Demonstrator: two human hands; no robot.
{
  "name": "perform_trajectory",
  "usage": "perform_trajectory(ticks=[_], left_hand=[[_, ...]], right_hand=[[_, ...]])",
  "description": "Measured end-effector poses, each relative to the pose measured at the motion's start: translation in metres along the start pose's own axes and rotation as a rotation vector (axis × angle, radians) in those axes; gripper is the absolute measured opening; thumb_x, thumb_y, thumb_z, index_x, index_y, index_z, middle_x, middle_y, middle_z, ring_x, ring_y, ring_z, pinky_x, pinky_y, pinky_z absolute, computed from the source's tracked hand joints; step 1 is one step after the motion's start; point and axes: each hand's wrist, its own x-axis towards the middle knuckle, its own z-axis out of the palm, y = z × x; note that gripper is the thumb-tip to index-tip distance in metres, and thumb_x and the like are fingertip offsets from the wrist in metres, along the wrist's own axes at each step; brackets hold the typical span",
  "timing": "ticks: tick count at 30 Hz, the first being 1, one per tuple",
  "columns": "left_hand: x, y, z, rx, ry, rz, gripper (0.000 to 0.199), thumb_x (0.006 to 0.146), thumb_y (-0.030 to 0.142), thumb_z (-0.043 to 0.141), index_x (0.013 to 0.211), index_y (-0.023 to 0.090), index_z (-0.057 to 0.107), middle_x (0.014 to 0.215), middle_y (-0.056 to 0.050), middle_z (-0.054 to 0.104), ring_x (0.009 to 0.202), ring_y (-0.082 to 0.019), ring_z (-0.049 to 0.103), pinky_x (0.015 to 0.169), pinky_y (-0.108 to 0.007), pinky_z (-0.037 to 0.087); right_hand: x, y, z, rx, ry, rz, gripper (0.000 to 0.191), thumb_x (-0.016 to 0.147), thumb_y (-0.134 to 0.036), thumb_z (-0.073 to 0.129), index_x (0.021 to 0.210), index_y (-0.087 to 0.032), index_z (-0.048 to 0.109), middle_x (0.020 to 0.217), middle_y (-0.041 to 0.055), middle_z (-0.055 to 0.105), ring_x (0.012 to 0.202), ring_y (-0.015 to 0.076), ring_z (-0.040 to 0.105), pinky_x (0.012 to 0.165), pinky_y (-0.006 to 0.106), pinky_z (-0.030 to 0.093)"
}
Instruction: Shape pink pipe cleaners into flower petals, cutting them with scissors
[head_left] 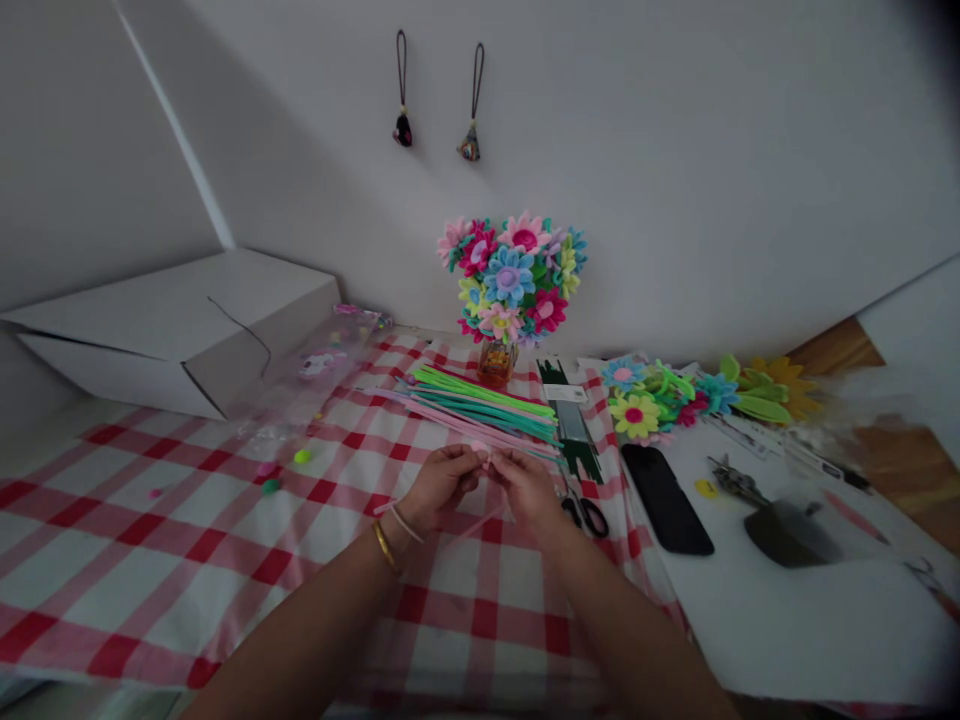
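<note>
My left hand (444, 482) and my right hand (525, 487) meet over the middle of the table, fingertips pinched together. Between them is a small bent part of a pink pipe cleaner (478, 446), mostly hidden by the fingers. A faint pink length seems to trail below the hands. Just beyond lies a bundle of pipe cleaners (480, 405) in green, teal and pink. Black-handled scissors (592, 517) lie to the right of my right hand. A gold bangle (385, 548) and a pale band circle my left wrist.
A vase (496, 362) of fuzzy flowers stands at the back. Dark green stems (574, 425), a black phone (666, 500) and loose flowers (637, 412) lie right. Left are a white box (180, 310), a clear bag (319, 365) and several small pompoms (271, 486) on the checked cloth (300, 630).
</note>
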Motion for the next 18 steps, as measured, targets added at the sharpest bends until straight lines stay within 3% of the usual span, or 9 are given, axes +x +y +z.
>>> perform_trajectory(ticks=[3,5,7,12,14,18], left_hand=[[0.0,-0.001,-0.001,0.004,0.011,0.024,0.017,0.062,0.024,0.07,0.062,0.01,0.06,0.055,0.001,0.053,0.046,-0.003,0.04,0.045,-0.019,0.026],[0.001,-0.001,-0.001,0.009,0.032,0.039,0.017,0.062,0.024,0.07,0.061,0.01,0.06,0.055,0.001,0.053,0.046,-0.004,0.04,0.045,-0.019,0.027],[0.001,-0.001,-0.001,0.016,0.063,0.038,0.018,0.062,0.025,0.069,0.059,0.011,0.059,0.052,0.002,0.051,0.044,-0.003,0.038,0.043,-0.019,0.024],[0.001,-0.003,0.0,0.02,0.108,0.052,0.02,0.06,0.025,0.071,0.057,0.011,0.057,0.048,0.004,0.045,0.041,-0.002,0.033,0.041,-0.019,0.02],[0.001,-0.003,0.001,0.021,0.122,0.071,0.02,0.06,0.025,0.071,0.057,0.011,0.057,0.047,0.004,0.044,0.041,-0.003,0.033,0.041,-0.019,0.02],[0.002,-0.005,0.001,0.039,0.144,0.1,0.019,0.06,0.025,0.071,0.057,0.011,0.058,0.049,0.003,0.048,0.042,-0.003,0.035,0.042,-0.019,0.021]], right_hand=[[0.0,0.002,0.004,0.206,-0.012,0.158,0.014,0.067,-0.03,0.061,0.067,-0.017,0.058,0.063,-0.0003,0.056,0.058,0.0111,0.05,0.059,0.026,0.039],[-0.002,0.001,0.004,0.139,0.012,0.129,0.014,0.068,-0.031,0.06,0.068,-0.017,0.058,0.063,0.0001,0.056,0.058,0.0114,0.051,0.059,0.026,0.039],[-0.003,-0.002,0.003,-0.09,0.072,-0.035,0.014,0.07,-0.032,0.059,0.07,-0.017,0.058,0.066,0.0003,0.057,0.061,0.0125,0.051,0.06,0.026,0.04],[-0.006,-0.013,-0.004,-0.914,0.15,-0.562,0.016,0.079,-0.03,0.051,0.075,-0.019,0.062,0.074,0.0039,0.063,0.075,0.0178,0.054,0.076,0.033,0.036],[-0.007,-0.014,-0.005,-1.084,0.149,-0.666,0.017,0.082,-0.027,0.049,0.077,-0.019,0.063,0.074,0.0043,0.065,0.075,0.0181,0.054,0.077,0.034,0.035],[-0.007,-0.012,-0.005,-1.168,0.125,-0.712,0.016,0.083,-0.024,0.048,0.08,-0.019,0.063,0.075,0.0039,0.066,0.075,0.0179,0.055,0.074,0.033,0.036]])
